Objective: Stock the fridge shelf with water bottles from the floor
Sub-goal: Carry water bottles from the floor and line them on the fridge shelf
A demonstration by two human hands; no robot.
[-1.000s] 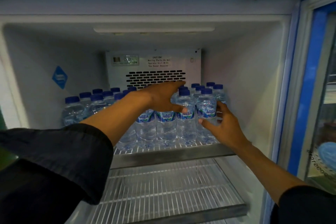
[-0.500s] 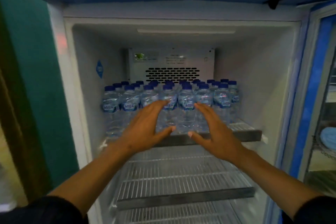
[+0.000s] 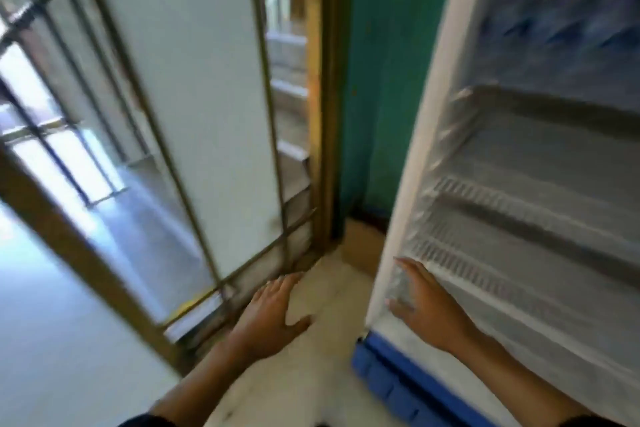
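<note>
The view is blurred and tilted, looking down and left of the open fridge (image 3: 408, 184). Water bottles (image 3: 561, 21) with blue caps stand on the top shelf at the upper right, smeared by motion. Wire shelves (image 3: 540, 218) below them hold nothing. My left hand (image 3: 270, 315) hangs over the pale floor (image 3: 311, 374) with straight fingers, holding nothing. My right hand (image 3: 426, 302) is in front of the fridge's lower left edge, fingers straight, also holding nothing. No bottles on the floor show in this view.
A glass door with a wooden frame (image 3: 194, 114) stands at the left. A green wall (image 3: 381, 80) lies behind the fridge. A brown cardboard box (image 3: 363, 246) sits on the floor beside the fridge. The fridge's blue base (image 3: 388, 381) is at the lower middle.
Both hands have left the bottles on the top shelf and dropped low. The view has swung down and to the left, toward the floor and the glass door.
</note>
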